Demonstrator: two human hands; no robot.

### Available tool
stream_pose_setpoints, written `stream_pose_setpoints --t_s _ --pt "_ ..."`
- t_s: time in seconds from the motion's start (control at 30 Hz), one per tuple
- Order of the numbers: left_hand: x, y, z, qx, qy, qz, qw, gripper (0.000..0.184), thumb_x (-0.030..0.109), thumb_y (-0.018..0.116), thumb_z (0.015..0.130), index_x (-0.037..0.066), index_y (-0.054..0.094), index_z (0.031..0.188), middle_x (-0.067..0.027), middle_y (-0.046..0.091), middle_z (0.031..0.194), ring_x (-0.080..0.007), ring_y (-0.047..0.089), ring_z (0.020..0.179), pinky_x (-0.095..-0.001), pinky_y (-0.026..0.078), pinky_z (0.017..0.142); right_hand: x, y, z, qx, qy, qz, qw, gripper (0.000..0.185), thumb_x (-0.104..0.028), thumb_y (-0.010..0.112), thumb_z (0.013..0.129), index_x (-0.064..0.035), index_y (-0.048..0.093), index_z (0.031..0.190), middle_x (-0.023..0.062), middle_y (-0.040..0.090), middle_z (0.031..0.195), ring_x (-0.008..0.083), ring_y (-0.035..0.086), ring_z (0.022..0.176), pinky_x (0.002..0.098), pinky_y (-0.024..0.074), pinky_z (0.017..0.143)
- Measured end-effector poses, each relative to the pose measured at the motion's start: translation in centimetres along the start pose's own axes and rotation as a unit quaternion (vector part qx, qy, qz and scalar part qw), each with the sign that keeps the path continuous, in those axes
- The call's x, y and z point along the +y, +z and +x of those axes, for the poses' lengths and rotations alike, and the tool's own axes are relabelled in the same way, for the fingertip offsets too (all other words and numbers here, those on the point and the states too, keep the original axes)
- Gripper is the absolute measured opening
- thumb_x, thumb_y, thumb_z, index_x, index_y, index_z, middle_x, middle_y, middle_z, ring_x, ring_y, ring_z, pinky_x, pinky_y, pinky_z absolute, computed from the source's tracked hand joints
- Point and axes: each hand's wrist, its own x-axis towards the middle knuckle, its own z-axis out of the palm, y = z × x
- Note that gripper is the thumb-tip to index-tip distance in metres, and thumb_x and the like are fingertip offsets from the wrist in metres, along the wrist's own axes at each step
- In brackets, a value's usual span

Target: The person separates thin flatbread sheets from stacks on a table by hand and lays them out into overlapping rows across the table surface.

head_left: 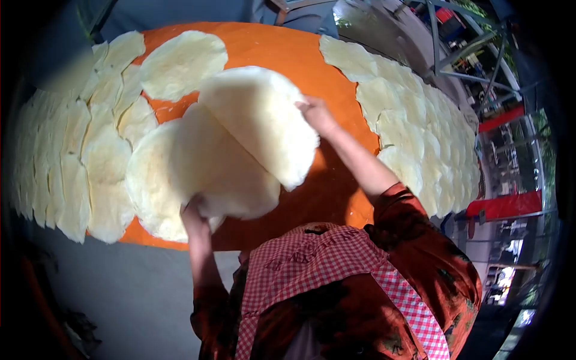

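Above the orange cloth (300, 51), at the middle of the view, round flatbread sheets are held up. My right hand (315, 115) pinches the right edge of a pale flatbread (264, 114), which overlaps another flatbread (222, 162) along a diagonal edge. My left hand (195, 216) is closed at the lower left edge of that second sheet, its fingertips partly in shadow. Below and left of it, a flatbread (150, 180) lies on the cloth. One more flatbread (183, 65) lies flat behind the held ones.
Overlapping rows of flatbread (108, 150) cover the left of the cloth. More overlapping rows (414, 126) cover its right side. Metal frames (468, 51) and red panels (504, 205) stand beyond on the right. Grey floor (138, 288) shows at the lower left.
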Motion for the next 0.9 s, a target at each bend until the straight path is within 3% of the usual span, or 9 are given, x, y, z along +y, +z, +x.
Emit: stream_pose_setpoints --t_s 0.07,0.27,0.4,0.47,0.53,0.63,0.77,0.83,0.9 --pt "1.9 -1.9 -0.1 0.022 -0.018 0.009 1.0 0.033 -0.003 0.056 0.077 -0.003 0.059 0.109 -0.0102 0.064 0.098 -0.0226 0.061 0.089 -0.035 0.049 0.081 1.5 -5.5 0.9 -0.002 0.069 -0.068 0.995 0.021 -0.01 0.05 0.093 -0.0014 0.066 0.104 0.0046 0.068 0.086 0.0155 0.063 0.076 0.0319 0.0511 0.07" --pt "2.6 -4.5 -0.6 0.072 0.01 0.158 0.985 0.036 0.003 0.055 0.074 -0.004 0.059 0.109 -0.0104 0.063 0.092 -0.0222 0.061 0.079 -0.0335 0.05 0.071 7.3 -12.2 3.5 0.018 -0.006 -0.46 0.888 0.025 -0.017 0.053 0.086 -0.0099 0.068 0.104 0.0161 0.067 0.099 0.034 0.061 0.095 0.041 0.0472 0.085" --pt "4.5 -3.8 -2.4 0.086 0.005 0.156 0.984 0.04 0.004 0.056 0.076 -0.003 0.054 0.116 -0.0135 0.061 0.102 -0.0256 0.06 0.09 -0.0375 0.05 0.08 1.0 -11.0 8.1 -0.015 -0.098 -0.398 0.912 0.024 -0.017 0.058 0.082 -0.0067 0.068 0.101 0.0192 0.067 0.092 0.0309 0.064 0.087 0.0399 0.0487 0.079" --pt "4.7 -3.5 -2.9 0.074 -0.017 0.136 0.988 0.043 0.004 0.058 0.078 -0.002 0.051 0.12 -0.0141 0.06 0.105 -0.027 0.06 0.092 -0.0394 0.05 0.082 2.1 -14.1 14.8 -0.037 -0.3 -0.247 0.921 0.02 -0.015 0.057 0.086 -0.0043 0.067 0.1 0.0138 0.068 0.092 0.022 0.064 0.085 0.0381 0.0494 0.075" --pt "4.2 -4.3 -2.9 0.069 -0.02 0.099 0.992 0.047 0.005 0.06 0.078 -0.001 0.048 0.124 -0.0142 0.059 0.11 -0.0286 0.06 0.095 -0.0424 0.05 0.085 -8.1 -14.5 14.8 0.03 -0.095 -0.322 0.941 0.018 -0.015 0.06 0.087 -0.0024 0.067 0.098 0.0098 0.068 0.087 0.0179 0.062 0.079 0.0366 0.0497 0.069" --pt "3.3 -5.8 -3.5 0.053 -0.064 0.06 0.995 0.048 0.003 0.06 0.078 0.0 0.047 0.124 -0.0141 0.059 0.113 -0.0297 0.057 0.106 -0.0465 0.049 0.09 -9.0 -18.9 20.2 0.14 -0.039 -0.034 0.989 0.023 -0.016 0.059 0.088 0.0041 0.065 0.096 0.0105 0.066 0.084 0.0223 0.063 0.076 0.0389 0.0497 0.068" --pt "1.9 -3.1 -6.4 0.098 -0.057 0.077 0.991 0.053 0.003 0.067 0.073 0.003 0.05 0.123 -0.0129 0.059 0.114 -0.0289 0.059 0.102 -0.0493 0.05 0.088 -0.5 -24.5 26.4 0.27 0.011 0.069 0.96 0.034 -0.021 0.058 0.09 0.0076 0.059 0.109 0.0131 0.065 0.1 0.0257 0.062 0.088 0.0413 0.0495 0.075" --pt "2.3 -1.7 -7.4 0.099 -0.056 0.086 0.99 0.058 0.003 0.069 0.07 0.003 0.049 0.124 -0.0126 0.059 0.114 -0.0288 0.058 0.102 -0.0496 0.051 0.086 5.6 -23.5 25.5 0.313 0.026 -0.078 0.946 0.039 -0.021 0.054 0.092 0.0066 0.052 0.12 0.017 0.06 0.114 0.0277 0.06 0.1 0.0406 0.048 0.084" --pt "3.1 1.7 -9.3 0.091 -0.038 0.104 0.99 0.055 0.008 0.071 0.069 0.001 0.052 0.12 -0.0124 0.061 0.11 -0.0283 0.059 0.101 -0.0488 0.053 0.083 11.2 -19.1 21.4 0.268 0.003 -0.132 0.954 0.035 -0.019 0.053 0.091 0.0056 0.053 0.115 0.0165 0.061 0.109 0.027 0.06 0.097 0.0401 0.0483 0.082"
